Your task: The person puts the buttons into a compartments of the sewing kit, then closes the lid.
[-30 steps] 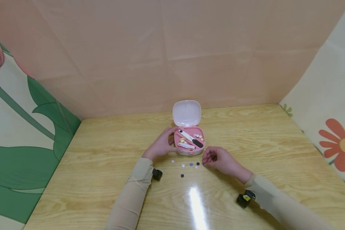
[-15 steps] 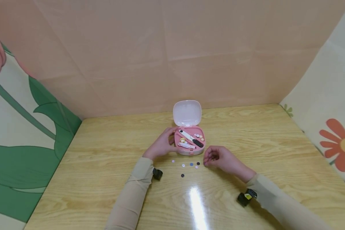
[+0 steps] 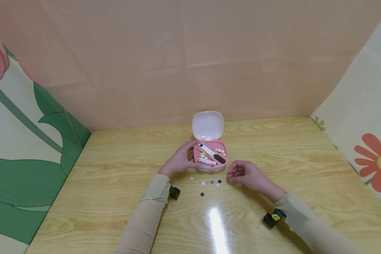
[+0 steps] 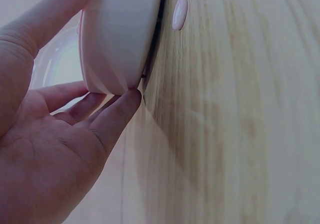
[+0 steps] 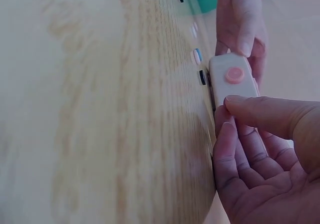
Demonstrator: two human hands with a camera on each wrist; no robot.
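A small pink-and-white sewing box [image 3: 211, 169] stands with its lid [image 3: 207, 125] raised. My left hand [image 3: 179, 160] holds it by the left side, thumb at the front and fingers round the back corner. Inside lie a white tool with a black end [image 3: 212, 153], a yellow round piece [image 3: 203, 155], a white clip-like item [image 3: 207, 161] and several buttons [image 3: 221, 151]. My right hand [image 3: 246, 174] is just off the box's front right corner. Its thumb and index fingertips pinch what seems a small button, mostly hidden by them.
In front of the box several loose buttons lie on the wooden table [image 3: 120, 197]: pale ones [image 3: 203, 183], a blue one [image 3: 212, 182] and black ones [image 3: 202, 194]. A peach backdrop [image 3: 139, 70] rises behind the table.
My right hand has drawn slightly right, away from the loose buttons; a purplish button seen under its fingertips earlier no longer shows on the table. My left hand stays on the box.
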